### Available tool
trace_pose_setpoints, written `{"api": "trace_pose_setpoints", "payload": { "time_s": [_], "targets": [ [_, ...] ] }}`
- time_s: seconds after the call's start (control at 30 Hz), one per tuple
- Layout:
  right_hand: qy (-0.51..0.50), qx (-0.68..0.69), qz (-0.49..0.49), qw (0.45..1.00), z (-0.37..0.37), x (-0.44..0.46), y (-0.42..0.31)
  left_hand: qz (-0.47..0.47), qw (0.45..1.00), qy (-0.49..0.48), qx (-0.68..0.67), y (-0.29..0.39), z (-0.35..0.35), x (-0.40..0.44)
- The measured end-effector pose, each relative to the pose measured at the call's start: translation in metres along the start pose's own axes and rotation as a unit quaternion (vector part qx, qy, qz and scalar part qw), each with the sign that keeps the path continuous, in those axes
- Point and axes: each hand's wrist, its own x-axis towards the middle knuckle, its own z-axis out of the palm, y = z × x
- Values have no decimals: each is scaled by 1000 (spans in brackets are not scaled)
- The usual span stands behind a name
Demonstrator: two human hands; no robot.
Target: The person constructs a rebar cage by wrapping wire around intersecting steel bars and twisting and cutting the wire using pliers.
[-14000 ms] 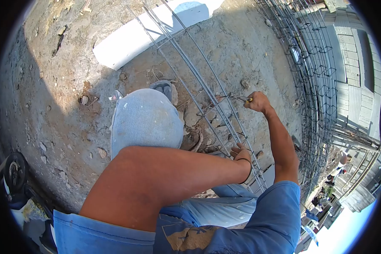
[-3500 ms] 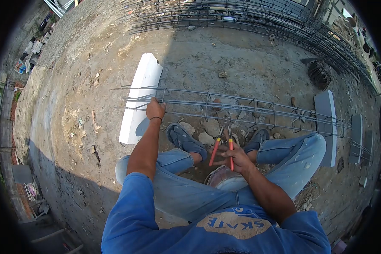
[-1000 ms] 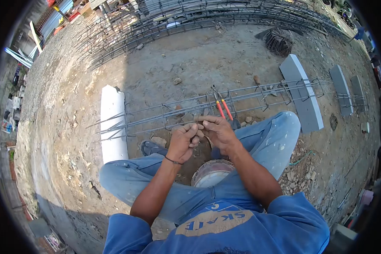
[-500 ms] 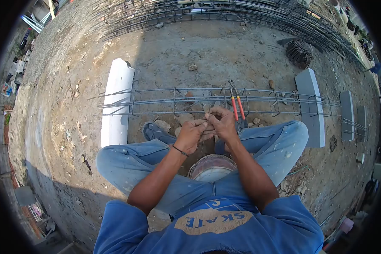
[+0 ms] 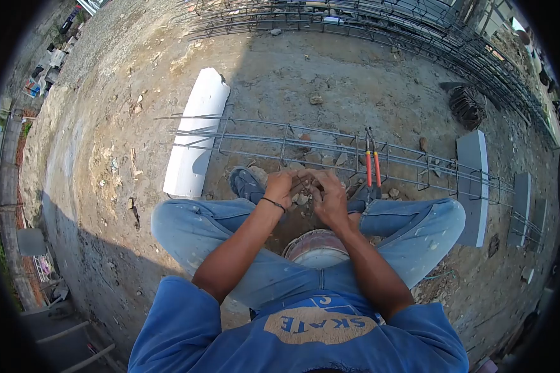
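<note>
Left hand (image 5: pixel 280 186): held up between the knees, fingers bent, dark band (image 5: pixel 274 204) at the wrist. Right hand (image 5: pixel 330 194): just beside, fingers curled, tips meeting or nearly meeting those of the left. Cannot tell the grip of either hand; any thin item between the fingertips too small to make out. Rebar cage (image 5: pixel 285 142): just beyond both hands, running across from left to right. Red-handled pliers (image 5: pixel 378 165): laid across the cage to the right of the right hand and apart from it, jaws pointing away, handles toward the right shoe (image 5: pixel 359 196). Left end of the cage: over a white block (image 5: pixel 199 93), bar ends projecting past the far side. Right part: over a large grey block (image 5: pixel 473 214), with two smaller grey blocks (image 5: pixel 520 208) farther out. Obstructions near the hands: left knee (image 5: pixel 177 227) and right knee (image 5: pixel 438 224) to either side, left shoe (image 5: pixel 246 184) close to the near side of the cage, stones (image 5: pixel 302 199) between the shoes, round container (image 5: pixel 317 248) between the thighs. Farther off: bundle of dark wire (image 5: pixel 466 107) beyond the large grey block, stacked rebar cages (image 5: pixel 354 26) along the far edge of the dirt ground (image 5: pixel 280 68).
</note>
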Motion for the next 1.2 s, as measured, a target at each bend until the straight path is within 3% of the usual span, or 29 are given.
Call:
{"api": "trace_pose_setpoints", "payload": {
  "time_s": [0.03,0.17,0.27,0.37,0.43,0.47,0.63,0.73,0.87,0.93,1.07,1.17,1.2],
  "targets": [
    [-47,0,-48,998,3,-2,-5,-12,1000,2,3,-2,-9,8],
    [-42,-6,-139,989,17,-8,-9,-39,998,-45,24,-11,-19,11],
    [-13,29,-104,994,22,-6,8,-27,999,-17,22,-16,-18,8],
    [3,72,-21,997,23,-4,18,-23,999,-43,-22,-9,-15,3],
    [-34,161,94,982,23,-2,24,-12,1000,-12,20,-5,-18,2],
    [-33,159,95,982,22,-2,28,-14,1000,-13,20,-4,-19,0],
    [-67,317,189,927,10,6,23,-19,999,-15,40,3,-30,7],
    [-24,408,219,886,7,6,19,-23,997,-25,69,9,-31,5],
    [-17,404,184,896,7,6,26,0,993,-55,105,8,-31,6],
    [-56,344,180,920,7,7,21,20,991,-53,117,3,-28,7],
    [-30,281,175,943,14,2,31,73,979,-60,182,-2,-24,8],
    [-44,255,190,947,15,3,32,128,951,-56,274,-1,-20,5],
    [-53,242,197,949,15,3,32,206,888,-57,408,-1,-20,5]
  ]
}}
